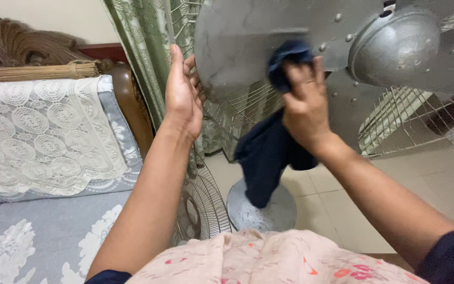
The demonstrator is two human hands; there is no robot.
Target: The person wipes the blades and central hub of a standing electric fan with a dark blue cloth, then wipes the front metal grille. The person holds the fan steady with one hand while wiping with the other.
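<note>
Right hand [306, 105] presses a dark cloth [269, 152] (bunched in closed fingers) against the fan blade [237, 47]; left hand [182, 92] lies open, steadying the edge.

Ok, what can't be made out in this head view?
- Fan blade: the patch under the dark cloth and right hand is covered.
- Left hand: fingertips go behind the blade's edge.
- Fan hub: cut off by the top edge.
- Round base: partly hidden by the hanging cloth.
</note>
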